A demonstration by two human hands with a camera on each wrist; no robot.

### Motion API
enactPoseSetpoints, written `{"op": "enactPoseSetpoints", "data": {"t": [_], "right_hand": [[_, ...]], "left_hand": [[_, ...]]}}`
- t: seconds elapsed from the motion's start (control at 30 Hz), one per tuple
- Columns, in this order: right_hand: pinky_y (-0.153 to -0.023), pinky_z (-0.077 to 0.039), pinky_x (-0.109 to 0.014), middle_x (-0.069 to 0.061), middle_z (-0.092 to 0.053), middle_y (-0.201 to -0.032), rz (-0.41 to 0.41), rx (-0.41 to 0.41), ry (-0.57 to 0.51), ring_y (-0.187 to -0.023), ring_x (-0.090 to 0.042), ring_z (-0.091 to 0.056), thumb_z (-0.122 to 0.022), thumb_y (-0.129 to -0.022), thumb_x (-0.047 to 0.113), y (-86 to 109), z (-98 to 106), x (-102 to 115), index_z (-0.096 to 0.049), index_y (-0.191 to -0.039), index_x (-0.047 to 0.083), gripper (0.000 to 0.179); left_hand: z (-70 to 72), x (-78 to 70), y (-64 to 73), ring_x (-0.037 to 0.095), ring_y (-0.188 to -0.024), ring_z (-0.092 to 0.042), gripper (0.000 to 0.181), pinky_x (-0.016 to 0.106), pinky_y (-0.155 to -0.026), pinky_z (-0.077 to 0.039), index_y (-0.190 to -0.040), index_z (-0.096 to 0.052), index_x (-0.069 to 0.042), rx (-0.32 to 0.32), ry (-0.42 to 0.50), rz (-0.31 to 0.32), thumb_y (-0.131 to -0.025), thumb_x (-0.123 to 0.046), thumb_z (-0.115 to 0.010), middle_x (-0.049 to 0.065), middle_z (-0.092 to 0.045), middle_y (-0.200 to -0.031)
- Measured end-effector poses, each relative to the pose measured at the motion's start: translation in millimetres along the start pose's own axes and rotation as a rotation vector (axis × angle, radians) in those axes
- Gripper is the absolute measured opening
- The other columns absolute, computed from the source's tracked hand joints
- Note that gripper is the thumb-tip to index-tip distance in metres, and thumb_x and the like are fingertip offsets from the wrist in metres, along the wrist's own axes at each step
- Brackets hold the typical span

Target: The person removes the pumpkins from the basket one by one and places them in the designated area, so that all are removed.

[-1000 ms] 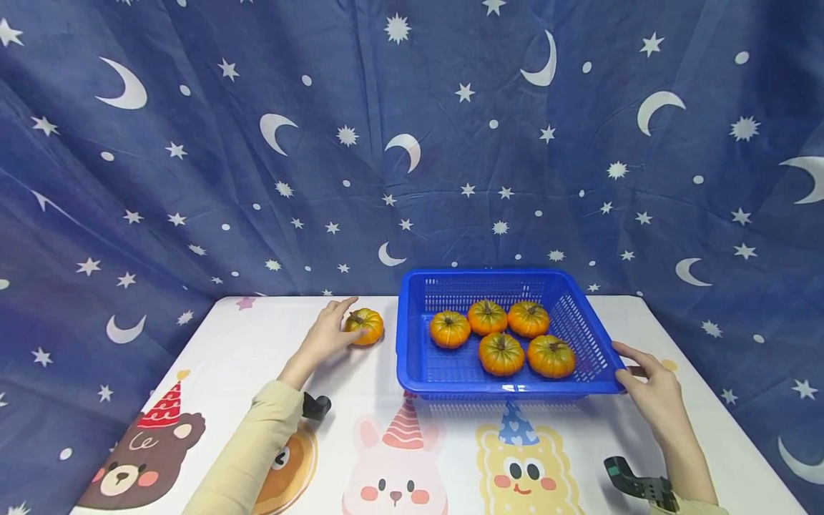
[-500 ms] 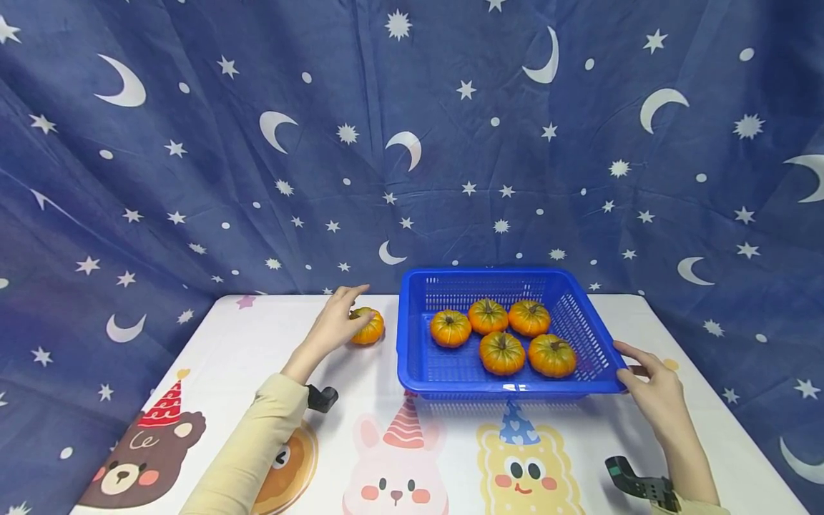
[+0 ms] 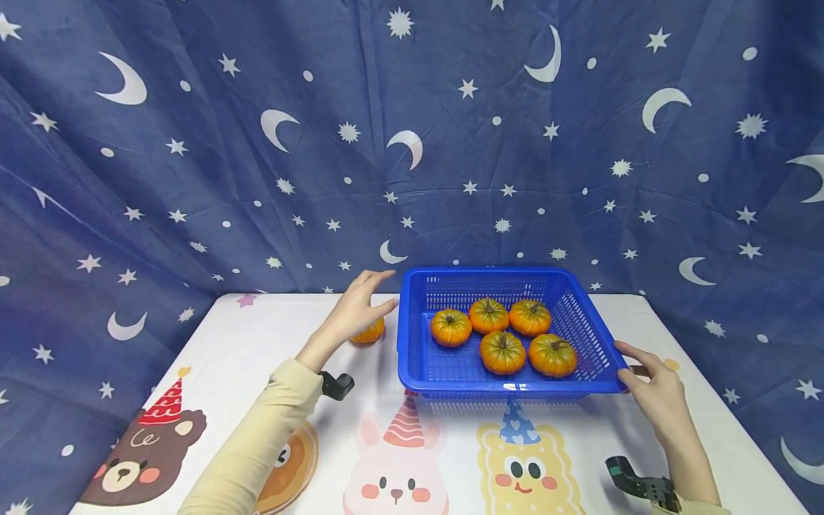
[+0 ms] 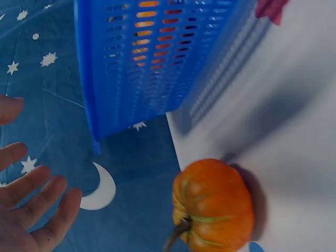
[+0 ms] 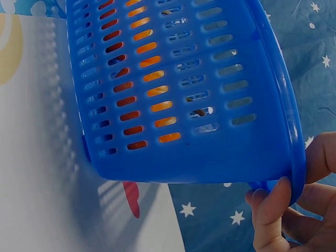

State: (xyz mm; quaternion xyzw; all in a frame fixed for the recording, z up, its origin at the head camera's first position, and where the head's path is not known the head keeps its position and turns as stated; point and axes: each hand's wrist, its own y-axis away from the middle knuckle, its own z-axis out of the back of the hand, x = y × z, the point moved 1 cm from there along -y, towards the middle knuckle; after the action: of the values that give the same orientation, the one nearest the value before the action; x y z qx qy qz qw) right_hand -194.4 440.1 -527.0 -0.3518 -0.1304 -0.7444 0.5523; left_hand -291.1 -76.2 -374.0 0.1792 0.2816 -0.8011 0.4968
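A blue plastic basket (image 3: 463, 387) holds several small orange pumpkins (image 3: 503, 352). My right hand (image 3: 658, 392) grips its right rim near the front corner; in the right wrist view the thumb and fingers (image 5: 271, 210) pinch the rim edge. Just off the left rim is my left hand (image 3: 354, 309), fingers extended and thumb apart, with nothing in it. The left wrist view shows a gap between that hand (image 4: 34, 210) and the basket wall (image 4: 142, 79). One loose pumpkin (image 3: 370, 333) lies on the table, partly hidden below the left hand.
The white table (image 3: 257, 343) is printed with cartoon animals. A dark blue curtain (image 3: 309, 179) with moons and stars hangs directly behind its back edge. Each wrist wears a black camera mount (image 3: 337, 385).
My left hand has moved off the loose pumpkin, going right and slightly up toward the basket's left rim. The pumpkin stays on the table. My right hand keeps its grip on the basket.
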Motion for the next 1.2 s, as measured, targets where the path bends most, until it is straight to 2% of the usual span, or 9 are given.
{"op": "enactPoseSetpoints", "data": {"t": [0.3,0.4,0.47,0.67,0.8,0.9,1.03,1.13,1.2], "right_hand": [[-0.056,-0.046,-0.026,-0.021,-0.046,-0.138,-0.068,0.058,-0.105,-0.105,-0.025,-0.048,-0.057,-0.091,0.019,27.1,27,65,-0.049,-0.141,0.017,0.051],[-0.055,-0.049,-0.033,-0.018,-0.047,-0.136,-0.086,0.045,-0.083,-0.101,-0.018,-0.047,-0.056,-0.091,0.019,29.6,28,70,-0.05,-0.141,0.02,0.05],[-0.057,-0.049,-0.033,-0.019,-0.046,-0.138,-0.082,0.062,-0.085,-0.104,-0.021,-0.048,-0.055,-0.091,0.018,30.8,29,72,-0.049,-0.142,0.018,0.051],[-0.058,-0.045,-0.023,-0.021,-0.046,-0.138,-0.057,0.074,-0.111,-0.108,-0.027,-0.049,-0.055,-0.092,0.018,29.6,30,70,-0.047,-0.143,0.014,0.051],[-0.056,-0.05,-0.032,-0.016,-0.048,-0.136,-0.078,0.047,-0.069,-0.103,-0.017,-0.048,-0.054,-0.092,0.02,29.3,28,70,-0.049,-0.142,0.019,0.049],[-0.057,-0.05,-0.029,-0.017,-0.047,-0.137,-0.075,0.063,-0.074,-0.107,-0.021,-0.048,-0.053,-0.092,0.017,34.1,32,81,-0.048,-0.142,0.015,0.05],[-0.06,-0.043,-0.015,-0.027,-0.045,-0.138,-0.054,0.09,-0.106,-0.11,-0.035,-0.048,-0.051,-0.091,0.012,45.0,44,108,-0.047,-0.141,0.004,0.05],[-0.06,-0.042,-0.013,-0.028,-0.046,-0.137,-0.047,0.089,-0.09,-0.108,-0.033,-0.049,-0.05,-0.092,0.01,50.1,49,120,-0.047,-0.14,0.001,0.049],[-0.06,-0.043,-0.015,-0.025,-0.047,-0.138,-0.048,0.082,-0.088,-0.108,-0.029,-0.049,-0.05,-0.093,0.011,44.7,43,106,-0.048,-0.141,0.006,0.049]], "left_hand": [[-5.6,-25.5,-20.6,0.032,-0.126,-0.049,0.059,0.051,-0.105,-0.041,-0.143,-0.046,-0.016,0.066,-0.058,-0.046,-0.09,-0.036,-0.063,0.013,-0.051,-0.137],[-10.5,-34.7,-28.9,0.033,-0.129,-0.047,0.058,0.053,-0.106,-0.04,-0.142,-0.046,-0.017,0.094,-0.08,-0.067,-0.09,-0.035,-0.063,0.013,-0.051,-0.138],[-15.0,-39.7,-34.0,0.033,-0.13,-0.047,0.057,0.053,-0.105,-0.041,-0.142,-0.047,-0.017,0.11,-0.092,-0.077,-0.09,-0.034,-0.063,0.014,-0.051,-0.138],[-34.9,-52.1,-45.8,0.029,-0.118,-0.055,0.056,0.045,-0.097,-0.048,-0.141,-0.049,-0.015,0.186,-0.175,-0.15,-0.09,-0.035,-0.063,0.011,-0.056,-0.127],[-48.9,-58.3,-49.4,0.028,-0.121,-0.053,0.057,0.044,-0.099,-0.047,-0.142,-0.048,-0.017,0.259,-0.239,-0.188,-0.09,-0.037,-0.063,0.011,-0.054,-0.133],[-57.7,-60.4,-50.0,0.026,-0.121,-0.052,0.058,0.043,-0.101,-0.046,-0.142,-0.047,-0.019,0.319,-0.293,-0.213,-0.09,-0.039,-0.062,0.009,-0.053,-0.134],[-67.3,-59.8,-50.1,0.024,-0.115,-0.053,0.059,0.041,-0.094,-0.049,-0.143,-0.045,-0.02,0.383,-0.37,-0.252,-0.091,-0.04,-0.061,0.007,-0.054,-0.131],[-73.8,-57.1,-50.3,0.023,-0.115,-0.052,0.06,0.04,-0.091,-0.049,-0.145,-0.043,-0.021,0.425,-0.412,-0.272,-0.09,-0.042,-0.06,0.007,-0.054,-0.132],[-78.9,-53.1,-49.3,0.024,-0.12,-0.05,0.063,0.041,-0.095,-0.047,-0.145,-0.042,-0.022,0.459,-0.417,-0.273,-0.089,-0.045,-0.06,0.008,-0.051,-0.136]]}}
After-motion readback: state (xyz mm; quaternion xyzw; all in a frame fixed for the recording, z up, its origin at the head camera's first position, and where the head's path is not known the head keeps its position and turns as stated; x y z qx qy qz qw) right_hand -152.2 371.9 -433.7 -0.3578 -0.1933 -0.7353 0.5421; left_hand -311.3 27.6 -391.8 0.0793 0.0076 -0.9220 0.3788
